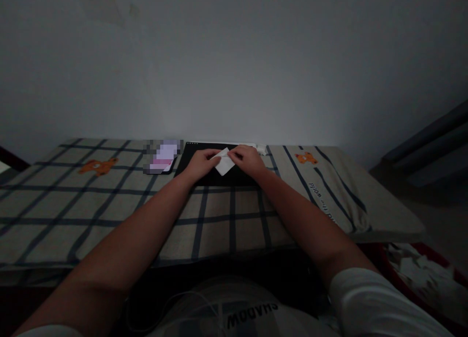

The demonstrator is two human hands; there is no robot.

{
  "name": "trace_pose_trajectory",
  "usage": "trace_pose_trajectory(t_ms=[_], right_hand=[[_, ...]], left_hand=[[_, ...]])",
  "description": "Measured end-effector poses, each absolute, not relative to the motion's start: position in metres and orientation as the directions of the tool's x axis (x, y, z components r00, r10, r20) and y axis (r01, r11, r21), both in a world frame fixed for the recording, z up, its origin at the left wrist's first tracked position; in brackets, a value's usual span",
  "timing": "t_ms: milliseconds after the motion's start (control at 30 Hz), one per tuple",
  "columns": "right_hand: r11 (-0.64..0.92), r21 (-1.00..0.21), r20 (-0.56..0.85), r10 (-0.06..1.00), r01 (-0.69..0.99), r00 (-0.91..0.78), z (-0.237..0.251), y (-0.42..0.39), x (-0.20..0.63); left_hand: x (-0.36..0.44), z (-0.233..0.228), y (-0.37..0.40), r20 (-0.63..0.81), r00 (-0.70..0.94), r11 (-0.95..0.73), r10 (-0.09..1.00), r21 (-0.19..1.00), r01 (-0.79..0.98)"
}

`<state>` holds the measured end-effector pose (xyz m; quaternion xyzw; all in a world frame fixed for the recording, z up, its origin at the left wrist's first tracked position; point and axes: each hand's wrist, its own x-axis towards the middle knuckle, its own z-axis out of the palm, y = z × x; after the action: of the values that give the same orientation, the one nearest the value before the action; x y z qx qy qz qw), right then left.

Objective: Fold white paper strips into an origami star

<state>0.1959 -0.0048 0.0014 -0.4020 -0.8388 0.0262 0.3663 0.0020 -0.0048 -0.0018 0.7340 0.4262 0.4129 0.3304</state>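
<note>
A small folded piece of white paper [225,167] is held over a flat black mat or board [204,180]. On its left side, my left hand [200,163] pinches the paper between thumb and fingers. My right hand [250,159] has thumb and forefinger closed on its upper right edge. The paper looks diamond-shaped from here, with one corner pointing towards me. Its finer folds are too dim to make out.
A lit phone [163,158], partly blurred out, lies left of the board. Something white and crumpled [262,149] sits behind my right hand. The checked cloth [219,220] covers the table against a wall [234,64]. A red bin [420,273] with white scraps stands low at right.
</note>
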Motion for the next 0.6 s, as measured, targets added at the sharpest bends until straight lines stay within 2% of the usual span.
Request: trace_pose_trajectory(t_ms=[167, 367, 600], right_hand=[[0.654, -0.408, 0.641, 0.702, 0.637, -0.31, 0.0043, -0.0069, 0.193], [0.572, -0.533, 0.553, 0.793, 0.624, -0.255, 0.0055, -0.0094, 0.1909], [0.51, -0.581, 0.516, 0.834, 0.634, -0.198, 0.006, -0.0098, 0.1902]], left_hand=[[0.0022, -0.001, -0.0059, 0.318, 0.302, -0.418, 0.899, 0.828, 0.374], [-0.0003, -0.001, -0.0041, 0.303, 0.338, -0.43, 0.891, 0.802, 0.414], [-0.0003, -0.0016, -0.0044, 0.281, 0.352, -0.419, 0.893, 0.803, 0.423]])
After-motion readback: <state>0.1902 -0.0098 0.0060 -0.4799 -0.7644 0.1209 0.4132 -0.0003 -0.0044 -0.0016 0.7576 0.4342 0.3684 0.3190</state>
